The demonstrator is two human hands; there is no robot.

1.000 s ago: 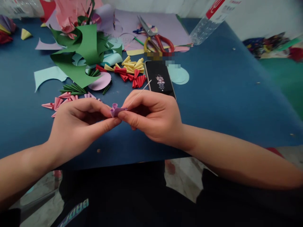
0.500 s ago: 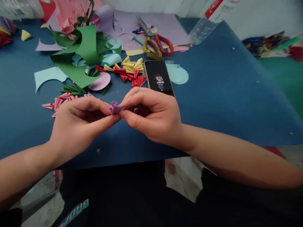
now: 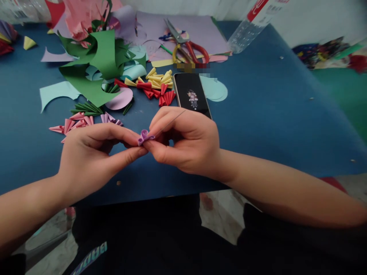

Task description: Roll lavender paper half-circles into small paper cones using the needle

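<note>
Both hands meet at mid-frame, low over the blue table (image 3: 272, 114). Left hand (image 3: 94, 152) and right hand (image 3: 183, 143) are pinched together on one small purple curl (image 3: 144, 136): thumb + forefinger of each side clamp it, so the paper sits right between the fingertips, held off the table. Judging by the grip, the tight pinch keeps the rolled paper from springing open. A thin pale stick (image 3: 172, 119) lies across the right hand's fingers, angled up and away from the curl (prob. kept there as a rolling tool; can't tell if its tip is inside the curl).

Beyond the right hand, nearly touching its knuckles: phone (image 3: 191, 93), screen lit, clock digits too small to read. Further out: scissors (image 3: 186, 47) w/ red and yellow handles on lilac sheets. Past those, far right, a clear bottle (image 3: 248, 28) w/ red label, text unreadable.

Beyond the left hand: pink cones (image 3: 73, 124) just beside it, then green cones (image 3: 86, 108), then a heap of green paper (image 3: 97, 65). Between the two sides, yellow cones (image 3: 157, 77) and red cones (image 3: 160, 93) in sorted piles, within reach, grouped by colour. Pale blue offcuts lie about.

Below the hands, dark shirt w/ light lettering, upside down, partly cut off: not legible.
</note>
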